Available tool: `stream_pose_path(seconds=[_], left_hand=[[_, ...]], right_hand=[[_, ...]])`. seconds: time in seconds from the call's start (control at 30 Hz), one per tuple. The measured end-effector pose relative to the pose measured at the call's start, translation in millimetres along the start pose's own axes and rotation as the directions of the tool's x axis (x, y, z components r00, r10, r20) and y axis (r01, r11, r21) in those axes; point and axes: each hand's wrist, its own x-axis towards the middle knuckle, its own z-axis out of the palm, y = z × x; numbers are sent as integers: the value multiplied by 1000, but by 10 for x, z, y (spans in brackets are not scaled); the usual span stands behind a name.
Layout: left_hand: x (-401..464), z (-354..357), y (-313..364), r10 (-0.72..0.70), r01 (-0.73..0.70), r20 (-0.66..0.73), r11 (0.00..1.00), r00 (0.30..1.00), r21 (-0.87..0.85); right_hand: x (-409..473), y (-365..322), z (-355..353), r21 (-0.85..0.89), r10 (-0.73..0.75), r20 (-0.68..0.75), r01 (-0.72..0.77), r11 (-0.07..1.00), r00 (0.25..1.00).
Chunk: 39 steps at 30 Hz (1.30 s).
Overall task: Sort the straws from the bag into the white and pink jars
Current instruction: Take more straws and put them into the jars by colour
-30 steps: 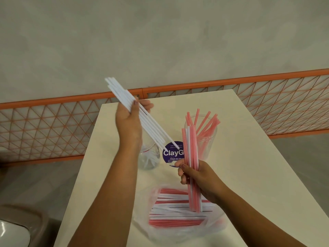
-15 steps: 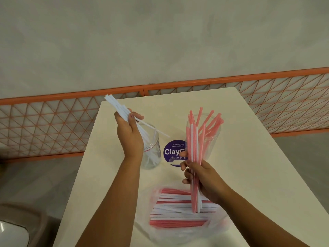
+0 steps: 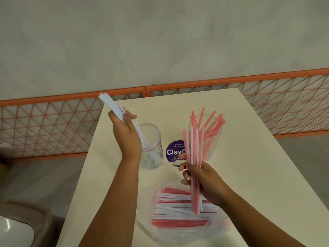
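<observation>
My left hand [image 3: 125,134] grips a bundle of white straws [image 3: 111,106], tilted, with their lower ends down inside the clear left jar [image 3: 153,147]. My right hand [image 3: 204,180] holds an upright bundle of pink straws with a few white ones [image 3: 194,157] above the bag. The clear right jar [image 3: 213,141] behind it holds several pink straws. A clear plastic bag [image 3: 179,227] near the table's front edge contains mixed pink and white straws lying flat.
A round purple sticker [image 3: 174,150] lies on the cream table [image 3: 249,175] between the jars. An orange mesh railing [image 3: 53,125] runs behind the table. A brown chair [image 3: 23,220] stands at lower left.
My left hand has lowered the white straws from above the table so their ends went into the left jar. My right hand has held its bundle almost still.
</observation>
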Motion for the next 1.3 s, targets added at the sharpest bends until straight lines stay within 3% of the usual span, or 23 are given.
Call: stream_pose_path(seconds=[0.27,0.43,0.53,0.63,0.73,0.83,0.9,0.97,1.1,1.2,1.3], left_hand=[[-68,15,-112,-153,115,179,973,972,202],[-68,-23,-129,-155,40,303,935,940,353],[-156,-26,-55,-6,-146,319,882,948,449],[-345,-14,204,82,-174,296,939,952,297],[-551,52,370,-35,-38,516,991,856,130],[-702,114,436,-201,161,714,979,671,124],[-786,135,437,-223,181,756,973,615,141],[-847,147,450,-223,172,745,974,629,146],[-836,182,477,-228,176,612,974,757,144],[-752,187,542,-247,308,524,951,815,-31],[-639,166,629,-218,289,381,947,899,-140]], right_hand=[[-64,-34,-19,-31,-14,3,14,999,1000],[-105,-47,-4,23,-29,23,29,999,999],[-126,-51,2,35,-46,26,45,998,999],[-147,-49,5,54,-59,33,57,997,998],[-164,-54,15,77,-70,46,67,995,996],[-191,-68,25,41,-85,41,83,996,996],[-217,-78,20,25,-94,29,94,995,995],[-246,-89,7,23,-97,17,97,995,995],[-297,-100,-9,-1,-95,13,95,995,995],[-317,-87,-15,-15,-90,-1,90,996,996],[-316,-59,-37,-44,-74,-37,72,996,997]])
